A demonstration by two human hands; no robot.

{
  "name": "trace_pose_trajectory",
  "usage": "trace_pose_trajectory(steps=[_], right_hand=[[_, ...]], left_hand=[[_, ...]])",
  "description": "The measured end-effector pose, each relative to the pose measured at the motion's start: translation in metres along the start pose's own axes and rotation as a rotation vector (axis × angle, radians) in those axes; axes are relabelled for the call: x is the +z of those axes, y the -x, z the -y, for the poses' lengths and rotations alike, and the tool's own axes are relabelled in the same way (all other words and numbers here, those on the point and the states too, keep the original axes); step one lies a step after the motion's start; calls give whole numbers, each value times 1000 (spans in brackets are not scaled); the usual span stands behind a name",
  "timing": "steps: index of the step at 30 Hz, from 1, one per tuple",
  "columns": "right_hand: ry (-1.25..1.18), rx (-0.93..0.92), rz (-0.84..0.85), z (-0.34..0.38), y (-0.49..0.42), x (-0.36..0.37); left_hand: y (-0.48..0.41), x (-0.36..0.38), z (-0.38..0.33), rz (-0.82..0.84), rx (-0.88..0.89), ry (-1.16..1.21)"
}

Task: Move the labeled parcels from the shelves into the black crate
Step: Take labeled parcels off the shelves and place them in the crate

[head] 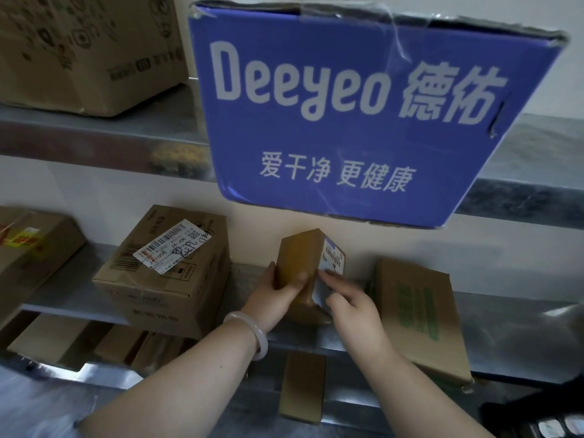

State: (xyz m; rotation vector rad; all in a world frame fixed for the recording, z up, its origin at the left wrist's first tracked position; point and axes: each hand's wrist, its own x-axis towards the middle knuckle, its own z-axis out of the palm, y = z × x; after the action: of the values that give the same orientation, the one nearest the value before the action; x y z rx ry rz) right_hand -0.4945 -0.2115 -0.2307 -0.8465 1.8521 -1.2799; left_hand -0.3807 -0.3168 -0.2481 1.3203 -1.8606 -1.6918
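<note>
The small labelled parcel (pixel 300 263) sits tilted at frame centre, just over the middle shelf (pixel 512 330); the left hand (pixel 275 292) grips its brown face; the right hand (pixel 347 301) holds the labelled side; pickup is in hand; next, lift it clear and carry it to the crate.

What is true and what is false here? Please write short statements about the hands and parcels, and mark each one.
1. Both the left hand and the right hand hold the small brown parcel. True.
2. The blue box sits below that parcel. False: it sits on the upper shelf, above it.
3. The large carton left of the parcel bears a white label. True.
4. The pale bangle is on the right wrist. False: it is on the left wrist.
</note>
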Motion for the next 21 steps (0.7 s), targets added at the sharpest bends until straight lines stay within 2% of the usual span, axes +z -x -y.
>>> trace_pose_trajectory(steps=[6, 9, 12, 15, 18, 21], right_hand=[[23, -12, -23, -4, -4, -12], [109, -88, -102, -11, -11, -20], [104, -65, -98, -12, -14, -26], [44, -71, -82, -12, -14, -28], [-23, -84, -76, -11, -12, -30], [-45, -116, -91, -10, -9, -34]], left_hand=[[-4, 11, 8, 6, -32, 248], [-2, 12, 11, 53, -93, 450], [2, 14, 12, 110, -78, 517], [6, 18, 10, 75, -50, 451], [14, 18, 3, 24, 5, 240], [22, 20, -6, 7, 67, 161]])
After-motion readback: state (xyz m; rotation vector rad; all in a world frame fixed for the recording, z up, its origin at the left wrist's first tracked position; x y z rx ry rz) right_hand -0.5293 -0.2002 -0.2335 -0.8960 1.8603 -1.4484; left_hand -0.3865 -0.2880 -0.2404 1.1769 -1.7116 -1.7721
